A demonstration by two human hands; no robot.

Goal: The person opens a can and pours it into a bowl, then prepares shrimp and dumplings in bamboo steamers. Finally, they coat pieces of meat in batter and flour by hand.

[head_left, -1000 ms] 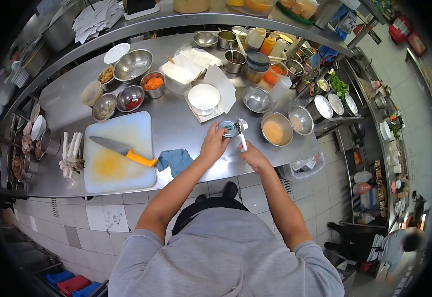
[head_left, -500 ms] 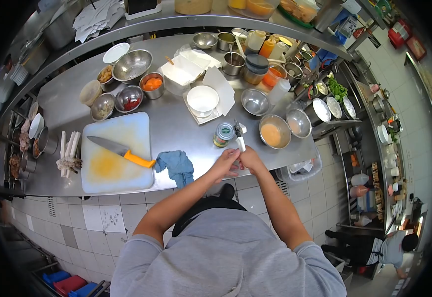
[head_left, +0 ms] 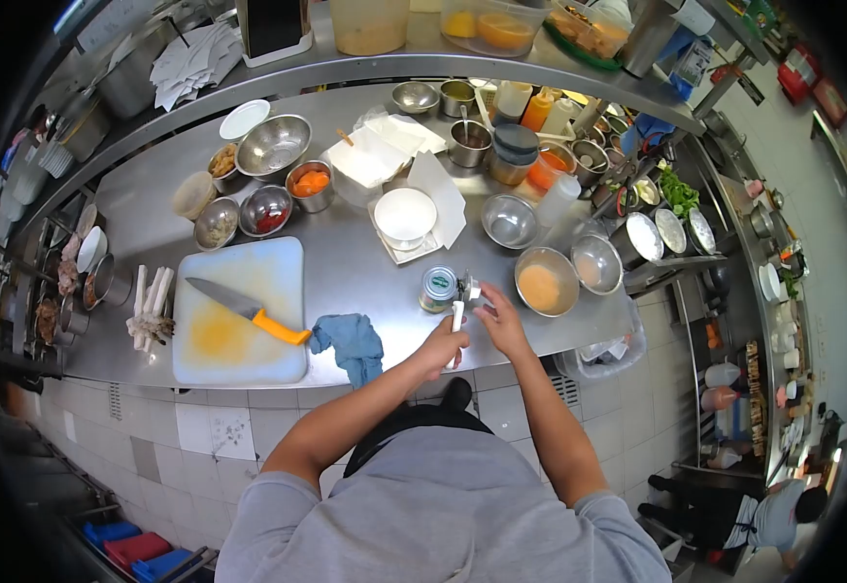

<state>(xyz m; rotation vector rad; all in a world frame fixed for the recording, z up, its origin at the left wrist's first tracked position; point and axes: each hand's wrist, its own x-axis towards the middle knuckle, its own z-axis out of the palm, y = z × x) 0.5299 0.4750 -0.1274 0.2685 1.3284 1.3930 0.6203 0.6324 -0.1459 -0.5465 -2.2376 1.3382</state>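
My left hand (head_left: 441, 350) is wrapped round the white handle of a can opener (head_left: 458, 315). The opener's metal head sits right at the right side of a small can (head_left: 438, 290) with a green mark on its top. Beside the opener, my right hand (head_left: 501, 322) has its fingers apart and curved, fingertips close to the turning knob. A blue cloth (head_left: 348, 348) lies left of my left hand, near the table's front edge.
An orange-handled knife (head_left: 249, 311) lies on a white cutting board (head_left: 239, 364) at left. A bowl of orange liquid (head_left: 545, 284) stands close right of my right hand. A white bowl (head_left: 405, 216) is behind the can. A person (head_left: 768, 515) is at far right.
The hands were together at the can opener's handle. My right hand has moved off to the right and up beside the knob, while my left hand now grips the handle alone.
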